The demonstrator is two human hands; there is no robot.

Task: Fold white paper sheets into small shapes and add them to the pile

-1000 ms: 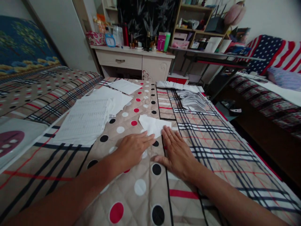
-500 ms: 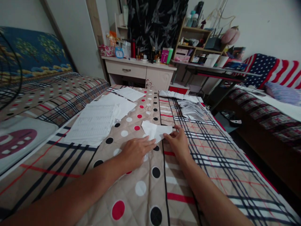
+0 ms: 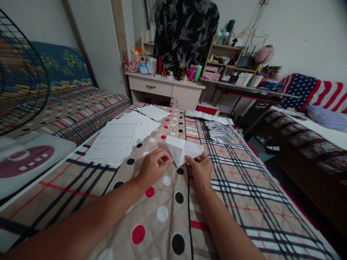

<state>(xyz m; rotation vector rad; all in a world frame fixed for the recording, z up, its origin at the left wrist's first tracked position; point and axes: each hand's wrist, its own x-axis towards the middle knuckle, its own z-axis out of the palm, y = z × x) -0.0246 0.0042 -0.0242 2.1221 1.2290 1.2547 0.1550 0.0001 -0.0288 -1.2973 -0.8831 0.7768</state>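
A folded white paper (image 3: 183, 150) is lifted a little off the quilted bed cover (image 3: 162, 202). My left hand (image 3: 152, 169) pinches its near left edge with curled fingers. My right hand (image 3: 200, 167) grips its near right corner, fingers closed round the paper. Both forearms reach in from the bottom of the view.
A stack of printed sheets (image 3: 115, 141) lies to the left, with more white sheets (image 3: 153, 112) behind it. Several folded papers (image 3: 221, 132) are piled at the right edge. A fan cage (image 3: 21, 72) stands at the far left. A dresser (image 3: 165, 88) and desk (image 3: 244, 90) are beyond.
Both hands went from pressing flat on the paper to pinching it and lifting it off the cover. The camera tilted up slightly.
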